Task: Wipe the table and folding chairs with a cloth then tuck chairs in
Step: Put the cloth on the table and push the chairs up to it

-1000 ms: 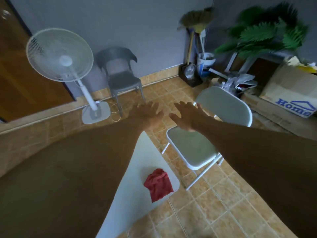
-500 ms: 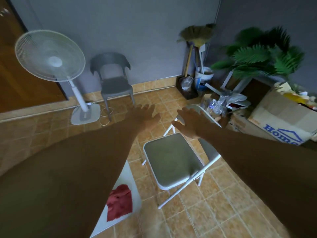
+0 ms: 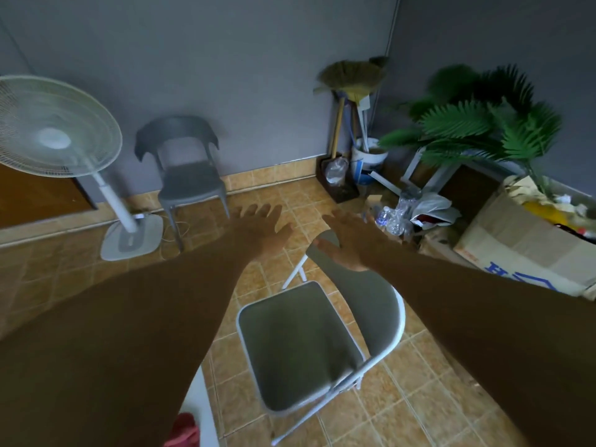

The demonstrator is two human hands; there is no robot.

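Observation:
A white folding chair (image 3: 300,346) with a grey seat stands unfolded on the tiled floor below my arms. My right hand (image 3: 348,240) hovers over the top of its backrest with fingers spread, holding nothing; whether it touches the backrest I cannot tell. My left hand (image 3: 261,227) is stretched out above the floor left of the chair, fingers straight and empty. The red cloth (image 3: 185,430) lies on the corner of the white table (image 3: 201,411) at the bottom edge, mostly hidden by my left arm.
A grey plastic chair (image 3: 183,175) and a standing fan (image 3: 58,130) stand by the back wall. Brooms and a bucket (image 3: 358,140), a palm plant (image 3: 483,124), plastic bottles and a cardboard box (image 3: 516,246) crowd the right corner.
The view has shifted right and closer to the folding chair; the table and cloth slid to the bottom left edge. Both hands stay open and stretched forward, the right one now over the backrest.

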